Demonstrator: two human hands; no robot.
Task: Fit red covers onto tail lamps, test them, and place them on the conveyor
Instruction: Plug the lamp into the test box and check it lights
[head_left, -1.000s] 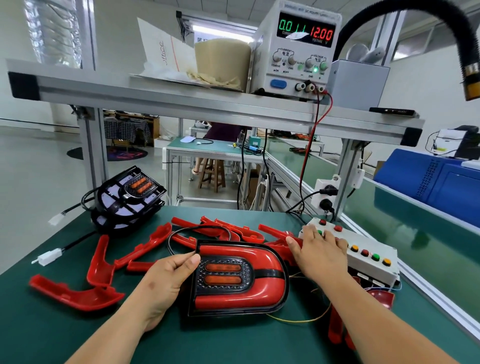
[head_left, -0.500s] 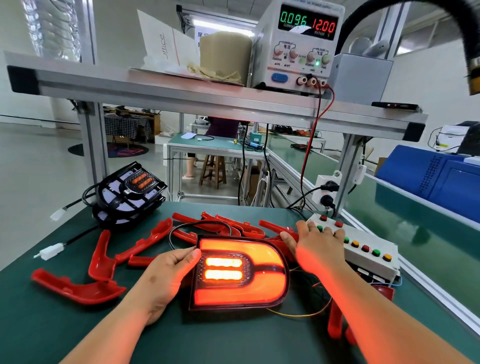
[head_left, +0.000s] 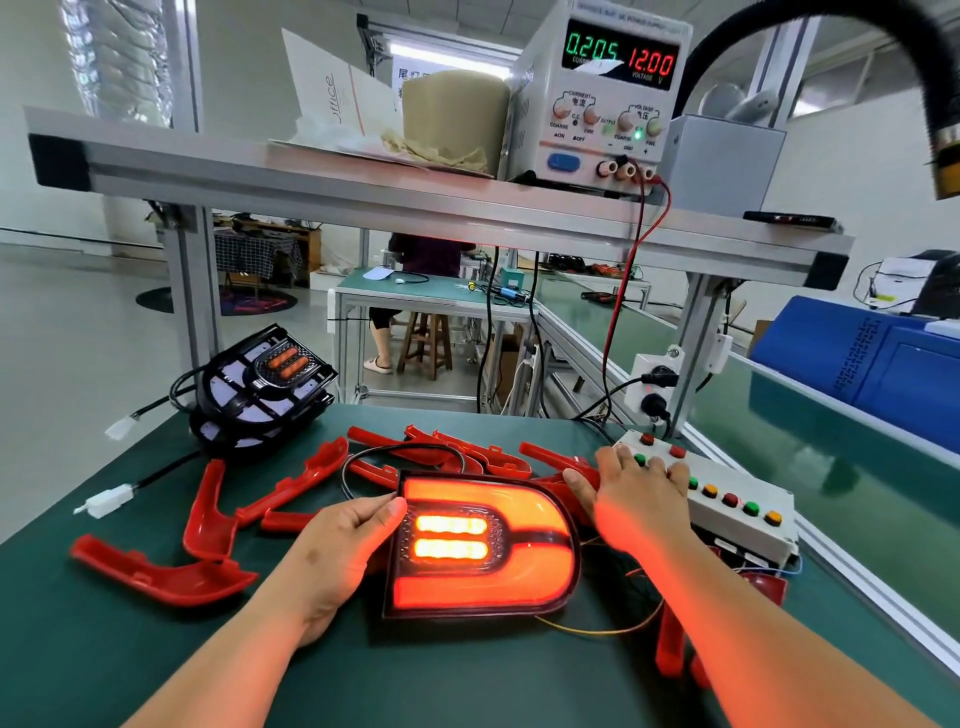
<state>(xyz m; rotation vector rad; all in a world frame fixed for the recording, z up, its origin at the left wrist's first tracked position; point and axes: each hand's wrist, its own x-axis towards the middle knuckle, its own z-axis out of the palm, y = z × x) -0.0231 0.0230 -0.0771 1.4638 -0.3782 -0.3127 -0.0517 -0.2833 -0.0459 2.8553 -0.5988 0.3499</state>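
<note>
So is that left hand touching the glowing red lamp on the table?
Touching. In the head view the left hand has its thumb pressed on the left edge of the glowing red D-shaped plastic tail lamp, with no gap.

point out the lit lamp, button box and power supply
lit lamp (head_left: 498, 584), head view, lower red band
button box (head_left: 727, 483), head view, white top face
power supply (head_left: 602, 114), head view, front panel
</note>
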